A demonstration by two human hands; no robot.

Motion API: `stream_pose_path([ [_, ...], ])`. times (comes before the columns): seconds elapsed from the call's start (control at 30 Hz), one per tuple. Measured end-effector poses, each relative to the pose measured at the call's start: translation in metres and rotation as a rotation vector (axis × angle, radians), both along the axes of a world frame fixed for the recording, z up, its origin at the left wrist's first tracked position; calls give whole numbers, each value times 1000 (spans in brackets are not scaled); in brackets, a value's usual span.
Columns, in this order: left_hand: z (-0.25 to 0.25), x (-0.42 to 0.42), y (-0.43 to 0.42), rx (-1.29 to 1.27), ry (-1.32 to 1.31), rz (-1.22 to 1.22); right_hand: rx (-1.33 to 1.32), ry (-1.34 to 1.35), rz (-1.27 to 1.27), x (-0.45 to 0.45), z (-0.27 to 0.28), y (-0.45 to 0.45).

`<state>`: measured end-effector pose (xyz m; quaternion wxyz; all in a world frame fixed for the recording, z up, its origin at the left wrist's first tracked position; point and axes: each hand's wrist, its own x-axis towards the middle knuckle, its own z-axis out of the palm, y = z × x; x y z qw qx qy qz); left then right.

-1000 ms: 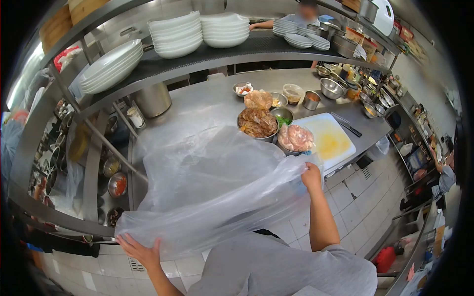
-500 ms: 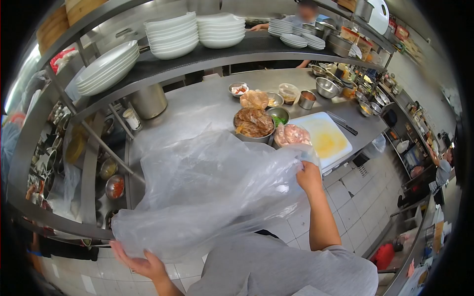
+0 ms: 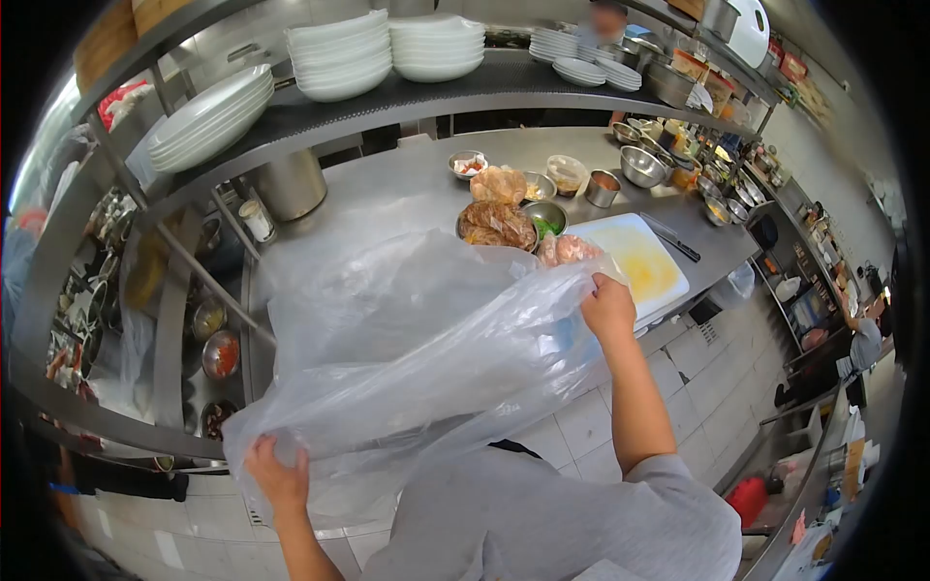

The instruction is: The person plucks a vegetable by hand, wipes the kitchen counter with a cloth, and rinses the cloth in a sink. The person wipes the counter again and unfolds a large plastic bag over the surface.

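Note:
A large, clear plastic bag (image 3: 387, 387) is stretched across the front of the steel counter, its near part hanging over the edge. My right hand (image 3: 610, 308) pinches the bag's right end beside the white cutting board (image 3: 632, 261). At the lower left, my left hand (image 3: 278, 474) has its fingers curled on the bag's near left edge, thumb upright. Just beyond the bag stand a bowl of brown food in plastic (image 3: 496, 226) and a bag of pale pink meat (image 3: 570, 250), partly covered by the sheet.
A knife (image 3: 673, 240) lies past the cutting board. Small bowls, including a steel bowl (image 3: 641, 167), line the counter's back right. Overhead, a shelf (image 3: 417, 92) carries stacks of white dishes (image 3: 339, 58). A person (image 3: 603, 29) stands behind it, another (image 3: 860, 344) far right.
My left hand has moved up and right, from spread fingers under the bag to curled fingers on its edge. My right hand has risen slightly, and the bag is pulled straighter between them.

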<state>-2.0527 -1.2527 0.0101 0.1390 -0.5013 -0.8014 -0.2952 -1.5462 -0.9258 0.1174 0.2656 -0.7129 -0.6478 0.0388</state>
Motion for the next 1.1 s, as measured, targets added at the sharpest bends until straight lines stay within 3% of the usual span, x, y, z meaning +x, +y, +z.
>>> stream_pose_path([
  [0.03, -1, -12, -3, -6, -5, 3, -6, -5, 3, -1, -3, 0],
  [0.1, 3, -32, 0, 348, 373, -169, 50, -42, -19, -4, -4, 4],
  [0.23, 75, -53, -12, 129, 300, -200, 82, -102, -12, -8, 11, 0],
  [0.3, 107, -18, -20, 372, -541, -225, 166, -83, -33, -7, 12, -3],
  [0.37, 74, 7, -54, 751, -266, -262, 145, -75, -67, 8, -4, 1],
  [0.4, 71, 31, -52, 705, 23, -300, 125, -66, -99, 16, -14, 1],
  [0.43, 68, 58, -50, 650, 311, -333, 125, -69, -99, 22, -20, -2],
  [0.5, 23, 89, -48, 260, 417, -89, 128, 19, -69, 31, -30, -7],
  [0.53, -20, 82, -55, 257, 415, -84, 126, 17, -64, 36, -34, -7],
  [0.6, -94, 42, -70, -75, 331, 437, 156, -68, 78, 40, -43, -10],
  [0.63, -88, 30, -68, -79, 336, 432, 150, -64, 73, 39, -47, -11],
  [0.7, -61, 9, -46, 214, 289, 542, 148, -82, 139, 34, -50, -9],
  [0.73, -50, -6, -34, 218, 291, 549, 152, -79, 146, 30, -50, -8],
  [0.8, -30, -34, -13, 552, 389, 532, 53, -112, 190, 24, -50, -4],
  [0.83, -30, -41, -6, 555, 391, 542, 59, -112, 199, 23, -60, 1],
  [0.9, -42, -54, 10, 240, -96, 358, 311, -122, 400, 22, -91, 16],
  [0.93, -52, -78, 14, 244, -93, 359, 235, -162, 362, 20, -98, 22],
  [1.0, -52, -117, 23, -145, -1243, -31, 193, -30, 265, 10, -78, 26],
  [1.03, -38, -121, 22, 58, -1000, 98, 157, 104, 167, 4, -60, 28],
  [1.07, 17, -102, 23, 252, -750, 220, 157, 105, 160, -4, -34, 23],
  [1.1, 70, -76, 20, 529, -127, 187, 241, 513, 245, -11, -2, 12],
])
